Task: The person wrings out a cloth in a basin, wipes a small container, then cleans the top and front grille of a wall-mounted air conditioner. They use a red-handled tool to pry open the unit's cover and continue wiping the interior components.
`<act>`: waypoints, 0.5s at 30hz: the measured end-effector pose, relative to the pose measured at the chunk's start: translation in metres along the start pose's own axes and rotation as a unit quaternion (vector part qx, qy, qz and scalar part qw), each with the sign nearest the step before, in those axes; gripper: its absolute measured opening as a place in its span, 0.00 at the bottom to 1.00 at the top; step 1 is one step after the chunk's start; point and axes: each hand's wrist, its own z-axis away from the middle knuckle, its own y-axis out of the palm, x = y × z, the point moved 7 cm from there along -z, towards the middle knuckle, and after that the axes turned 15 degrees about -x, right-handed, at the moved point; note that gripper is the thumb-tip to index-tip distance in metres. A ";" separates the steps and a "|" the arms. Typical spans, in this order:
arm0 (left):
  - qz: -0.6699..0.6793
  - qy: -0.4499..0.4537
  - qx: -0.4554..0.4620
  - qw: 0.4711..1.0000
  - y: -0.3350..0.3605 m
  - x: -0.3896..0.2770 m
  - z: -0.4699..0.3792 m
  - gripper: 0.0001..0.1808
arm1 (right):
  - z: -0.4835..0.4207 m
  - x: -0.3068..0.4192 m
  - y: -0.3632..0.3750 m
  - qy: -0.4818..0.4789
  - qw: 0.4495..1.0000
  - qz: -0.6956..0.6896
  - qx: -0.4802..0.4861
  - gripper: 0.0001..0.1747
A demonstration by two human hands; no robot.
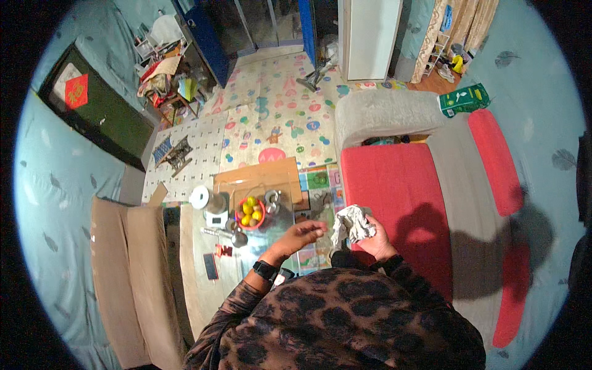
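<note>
A crumpled white-and-grey cloth (352, 223) is held in my right hand (381, 240), in front of my body and beside the red seat cover. Loose folds of it hang down on the left side. My left hand (300, 235) hovers a short way left of the cloth, apart from it, near the right edge of the coffee table (231, 270). Its fingers are loosely bent and I see nothing in them. A dark watch (266, 270) is on my left wrist.
On the table are a red basket of fruit (250, 225), a white kitchen scale (216, 219), a metal pot (273, 199) and a phone (211, 267). A sofa with a red seat cover (393, 185) stands right. A green packet (464, 100) lies on its armrest. A vacuum cleaner head (309, 83) rests on the patterned mat.
</note>
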 end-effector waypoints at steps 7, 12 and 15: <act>0.021 0.081 -0.195 0.977 -0.106 -0.080 -0.107 0.15 | -0.109 0.106 0.066 0.014 1.000 -0.008 -0.005 0.24; 0.066 -0.011 -0.195 0.979 -0.138 -0.090 -0.157 0.18 | -0.191 0.131 0.118 0.045 0.999 -0.001 0.010 0.28; -0.088 -0.009 -0.177 0.980 -0.162 -0.109 -0.210 0.19 | -0.236 0.136 0.152 0.102 0.993 -0.036 0.038 0.32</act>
